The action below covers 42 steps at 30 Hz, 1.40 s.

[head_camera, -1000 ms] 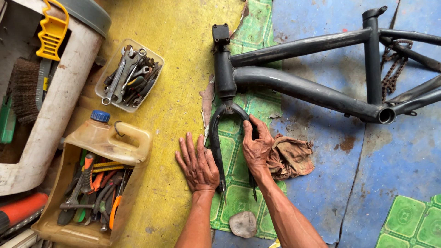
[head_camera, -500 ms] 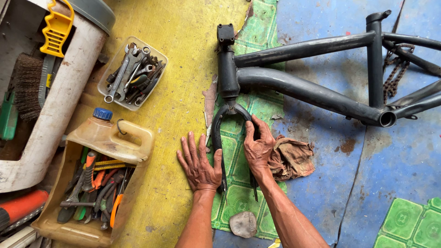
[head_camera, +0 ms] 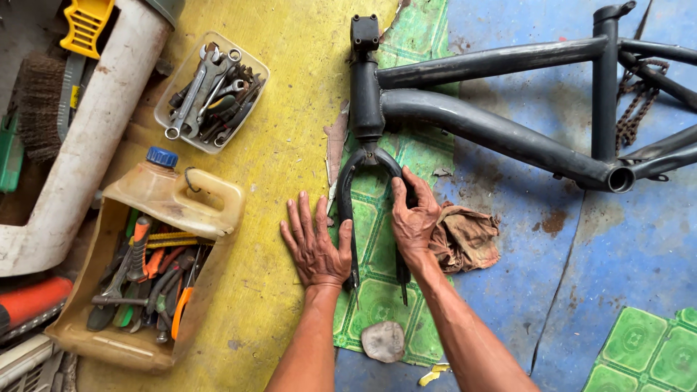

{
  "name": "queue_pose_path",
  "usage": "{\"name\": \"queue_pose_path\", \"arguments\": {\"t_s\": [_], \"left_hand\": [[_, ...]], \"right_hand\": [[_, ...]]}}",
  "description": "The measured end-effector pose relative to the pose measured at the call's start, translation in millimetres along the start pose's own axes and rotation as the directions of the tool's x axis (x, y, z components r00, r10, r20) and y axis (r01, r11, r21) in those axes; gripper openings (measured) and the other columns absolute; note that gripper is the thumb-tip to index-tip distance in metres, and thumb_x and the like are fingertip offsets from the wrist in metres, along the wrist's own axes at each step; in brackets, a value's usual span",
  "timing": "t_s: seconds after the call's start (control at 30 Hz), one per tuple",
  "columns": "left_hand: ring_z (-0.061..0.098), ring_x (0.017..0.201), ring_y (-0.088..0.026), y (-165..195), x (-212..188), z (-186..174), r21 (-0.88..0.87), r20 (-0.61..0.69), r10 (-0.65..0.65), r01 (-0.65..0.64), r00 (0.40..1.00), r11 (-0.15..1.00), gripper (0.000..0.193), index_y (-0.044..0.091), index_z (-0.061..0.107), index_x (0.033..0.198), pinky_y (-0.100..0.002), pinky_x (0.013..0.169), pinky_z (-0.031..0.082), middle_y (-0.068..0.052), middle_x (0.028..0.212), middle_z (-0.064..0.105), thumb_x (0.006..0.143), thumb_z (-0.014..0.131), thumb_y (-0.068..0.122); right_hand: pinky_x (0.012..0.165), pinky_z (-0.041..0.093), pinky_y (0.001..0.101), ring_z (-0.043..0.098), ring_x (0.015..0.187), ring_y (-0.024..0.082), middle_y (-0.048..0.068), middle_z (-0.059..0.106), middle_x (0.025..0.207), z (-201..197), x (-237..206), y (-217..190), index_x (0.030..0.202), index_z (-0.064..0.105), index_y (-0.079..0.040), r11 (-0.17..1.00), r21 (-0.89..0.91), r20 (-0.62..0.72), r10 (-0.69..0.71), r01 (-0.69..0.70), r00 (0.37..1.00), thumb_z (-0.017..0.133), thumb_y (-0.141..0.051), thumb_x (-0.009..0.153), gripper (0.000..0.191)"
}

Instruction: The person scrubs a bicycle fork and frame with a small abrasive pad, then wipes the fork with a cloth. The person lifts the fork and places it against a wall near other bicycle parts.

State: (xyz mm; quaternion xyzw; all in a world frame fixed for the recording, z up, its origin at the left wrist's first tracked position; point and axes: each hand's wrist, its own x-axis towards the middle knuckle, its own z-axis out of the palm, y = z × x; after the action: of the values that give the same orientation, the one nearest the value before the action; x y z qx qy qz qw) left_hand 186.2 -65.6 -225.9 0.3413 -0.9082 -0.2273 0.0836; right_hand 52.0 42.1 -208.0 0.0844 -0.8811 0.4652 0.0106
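Note:
A dark grey bicycle frame (head_camera: 494, 127) lies flat on the floor, its black fork (head_camera: 367, 163) pointing toward me. My left hand (head_camera: 314, 243) rests flat with fingers spread on the floor, thumb against the fork's left blade. My right hand (head_camera: 414, 218) is curled around the fork's right blade just below the crown. A brown rag (head_camera: 468, 236) lies bunched right beside my right hand.
A clear tray of wrenches (head_camera: 210, 94) sits upper left. A cut-open plastic jug (head_camera: 156, 239) holds pliers and screwdrivers at lower left. A white pipe (head_camera: 80, 145) runs along the left. A rusty chain (head_camera: 635, 105) hangs at the frame's rear. A flat stone (head_camera: 383, 340) lies near my arms.
My hands keep their hold and place on the fork. The view has shifted slightly, so the frame and fork sit a little further right in the picture.

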Motion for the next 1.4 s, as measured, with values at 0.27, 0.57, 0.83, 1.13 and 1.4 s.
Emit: {"name": "queue_pose_path", "arguments": {"t_s": [0.27,0.57,0.83,1.13,1.4], "left_hand": [[0.022,0.157,-0.038,-1,-1,2,0.014,-0.003,0.008,-0.008,1.000,1.000,0.063,0.012,0.050,0.150,-0.060,0.124,0.013,-0.017,0.166,0.033,0.103,0.044,0.053],[0.021,0.157,-0.038,-2,-2,4,0.025,0.004,0.009,-0.009,1.000,1.000,0.062,0.012,0.050,0.150,-0.060,0.124,0.013,-0.017,0.167,0.032,0.103,0.045,0.052],[0.021,0.158,-0.038,0,-2,2,0.002,-0.019,0.010,-0.010,1.000,1.000,0.063,0.011,0.050,0.151,-0.060,0.125,0.014,-0.017,0.167,0.033,0.103,0.045,0.052],[0.021,0.157,-0.038,0,0,1,0.007,0.004,0.003,-0.003,1.000,1.000,0.065,0.012,0.050,0.150,-0.060,0.124,0.013,-0.017,0.166,0.033,0.102,0.043,0.055],[0.022,0.157,-0.038,-1,0,1,-0.005,-0.017,0.013,-0.014,1.000,1.000,0.065,0.011,0.048,0.151,-0.060,0.124,0.013,-0.017,0.166,0.033,0.102,0.045,0.053]], "right_hand": [[0.113,0.037,0.0503,0.050,0.134,0.040,0.025,0.059,0.142,-104,-64,6,0.133,0.066,-0.003,0.873,-0.444,0.041,-0.207,0.203,0.978,0.069,-0.008,0.096,0.038],[0.071,0.050,0.0382,0.061,0.080,0.023,0.009,0.065,0.089,-123,-79,34,0.110,0.071,-0.011,0.913,-0.407,0.112,0.091,-0.039,0.990,0.070,-0.006,0.098,0.014],[0.075,0.059,0.0416,0.067,0.094,0.033,0.021,0.065,0.109,-79,-106,-8,0.122,0.069,-0.003,0.965,-0.235,0.206,-0.070,0.119,0.976,0.070,-0.002,0.086,0.037],[0.074,0.056,0.0472,0.066,0.089,0.039,0.024,0.060,0.105,-20,7,-20,0.126,0.068,-0.003,0.928,-0.312,0.215,-0.141,0.205,0.966,0.068,0.000,0.083,0.043],[0.077,0.058,0.0481,0.065,0.093,0.038,0.023,0.065,0.111,-51,-39,-14,0.129,0.070,-0.009,0.932,-0.263,0.308,-0.165,0.251,0.937,0.059,0.004,0.092,0.041]]}}
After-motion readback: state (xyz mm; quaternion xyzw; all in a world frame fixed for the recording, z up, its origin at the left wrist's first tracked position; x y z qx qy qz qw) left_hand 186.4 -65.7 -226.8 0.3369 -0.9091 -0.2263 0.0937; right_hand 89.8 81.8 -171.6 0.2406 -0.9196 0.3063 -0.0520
